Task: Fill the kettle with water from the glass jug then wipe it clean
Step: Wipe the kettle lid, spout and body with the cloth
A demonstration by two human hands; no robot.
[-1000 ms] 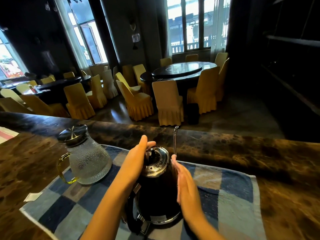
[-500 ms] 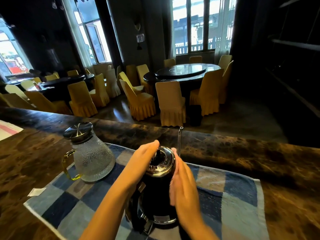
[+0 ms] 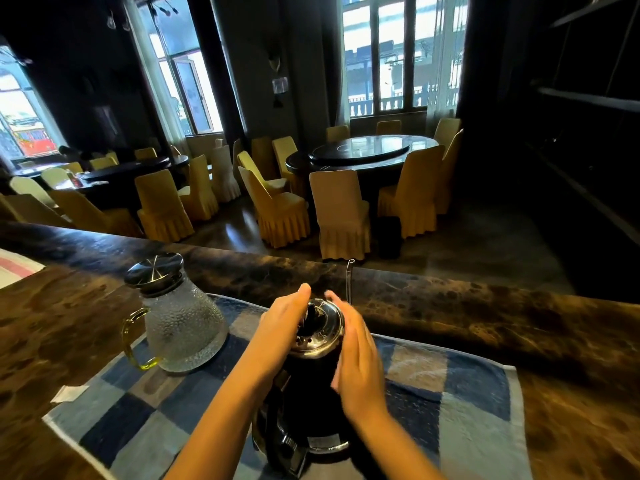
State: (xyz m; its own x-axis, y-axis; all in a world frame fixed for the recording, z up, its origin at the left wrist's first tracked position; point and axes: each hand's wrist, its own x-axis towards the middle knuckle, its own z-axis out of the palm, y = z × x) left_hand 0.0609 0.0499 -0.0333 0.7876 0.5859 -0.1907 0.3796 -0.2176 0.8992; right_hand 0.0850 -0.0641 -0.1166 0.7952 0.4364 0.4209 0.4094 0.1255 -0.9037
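Located at 6 o'clock in view: black kettle (image 3: 308,386), upright on a blue checked cloth (image 3: 457,403) over the brown marbled counter (image 3: 519,317). Steel lid (image 3: 322,329) in place; thin spout (image 3: 349,282) rising at 12 o'clock. Noted at the lid's 9 o'clock: left hand (image 3: 280,329), fingers straight, resting against it. Noted at the body's 3 o'clock: right hand (image 3: 360,372), flat, fingers together, pressed to the wall. Blurred, so cannot tell whether anything lies under the palm. Found at the kettle's 10 o'clock, apart: glass jug (image 3: 180,327), capped, on the same cloth.
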